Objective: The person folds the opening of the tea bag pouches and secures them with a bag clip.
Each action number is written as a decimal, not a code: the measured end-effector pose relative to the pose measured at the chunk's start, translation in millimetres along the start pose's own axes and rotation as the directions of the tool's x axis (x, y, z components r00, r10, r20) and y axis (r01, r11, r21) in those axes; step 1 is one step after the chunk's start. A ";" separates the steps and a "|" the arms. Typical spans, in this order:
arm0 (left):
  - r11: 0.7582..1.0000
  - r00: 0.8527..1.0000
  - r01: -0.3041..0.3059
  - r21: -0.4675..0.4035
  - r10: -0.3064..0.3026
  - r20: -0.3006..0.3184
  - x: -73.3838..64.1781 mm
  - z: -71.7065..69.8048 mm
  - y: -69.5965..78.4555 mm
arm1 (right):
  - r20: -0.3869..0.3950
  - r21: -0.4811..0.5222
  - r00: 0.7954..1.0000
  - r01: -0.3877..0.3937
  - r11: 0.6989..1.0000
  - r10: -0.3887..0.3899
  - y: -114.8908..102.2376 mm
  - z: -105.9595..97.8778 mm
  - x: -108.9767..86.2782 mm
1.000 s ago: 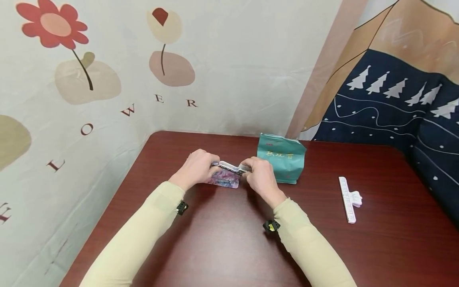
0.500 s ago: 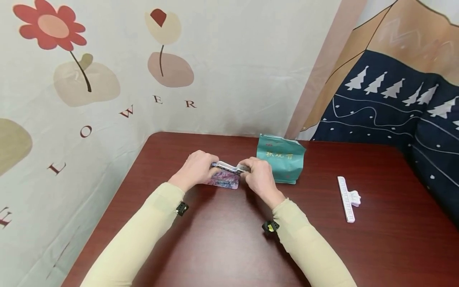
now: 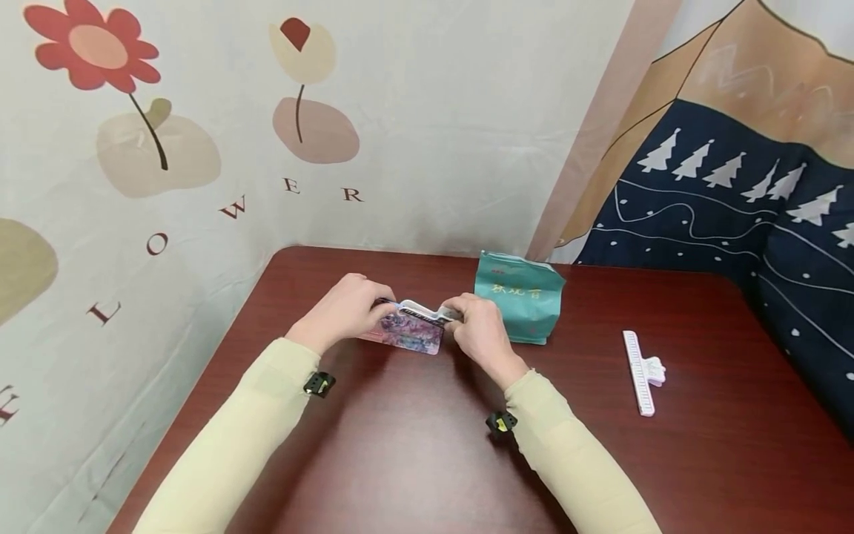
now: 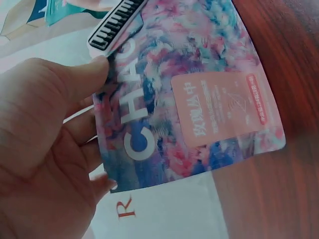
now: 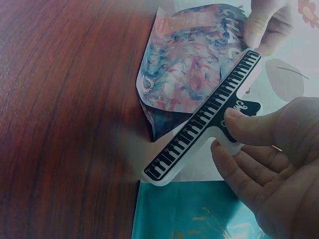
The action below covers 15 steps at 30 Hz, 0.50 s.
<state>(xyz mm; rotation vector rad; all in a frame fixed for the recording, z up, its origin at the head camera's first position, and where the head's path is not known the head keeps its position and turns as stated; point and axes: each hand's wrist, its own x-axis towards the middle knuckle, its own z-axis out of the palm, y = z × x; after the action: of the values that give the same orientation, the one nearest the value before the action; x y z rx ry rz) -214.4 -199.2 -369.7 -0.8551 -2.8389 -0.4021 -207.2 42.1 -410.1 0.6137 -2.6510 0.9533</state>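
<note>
A colourful pink-and-blue pouch (image 3: 416, 335) with large white letters stands on the table. My left hand (image 3: 345, 310) pinches its upper corner between thumb and fingers, as the left wrist view shows on the pouch (image 4: 164, 99). Along the other part of the top edge lies a white sealing clip (image 5: 202, 122) with a black piano-key pattern. My right hand (image 5: 279, 149) grips the clip's handle, thumb on the black face and fingers behind. One end of the clip juts past the pouch's side; its other end (image 4: 114, 30) is close to my left thumb.
A teal pouch (image 3: 523, 300) with gold characters stands right behind my right hand. Farther right on the dark red table (image 3: 414, 445) lies a second clip (image 3: 642, 373), white. A printed cloth (image 3: 427, 133) hangs along the table's back edge.
My left hand has shifted left along the pouch's top edge, away from the clip, uncovering more of the pouch's front. The right hand stays on the clip.
</note>
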 end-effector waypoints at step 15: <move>0.999 0.998 -0.004 -0.035 0.002 -0.056 -3.8 3.4 -4.2 | 0.002 0.001 0.999 -0.033 0.999 0.033 -4.3 0.8 -1.1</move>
<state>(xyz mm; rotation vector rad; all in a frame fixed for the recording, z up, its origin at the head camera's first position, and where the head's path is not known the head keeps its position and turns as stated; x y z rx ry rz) -213.8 -203.5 -374.7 -0.8406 -2.7870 -0.4693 -204.3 38.9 -408.8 0.5737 -2.6703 0.9640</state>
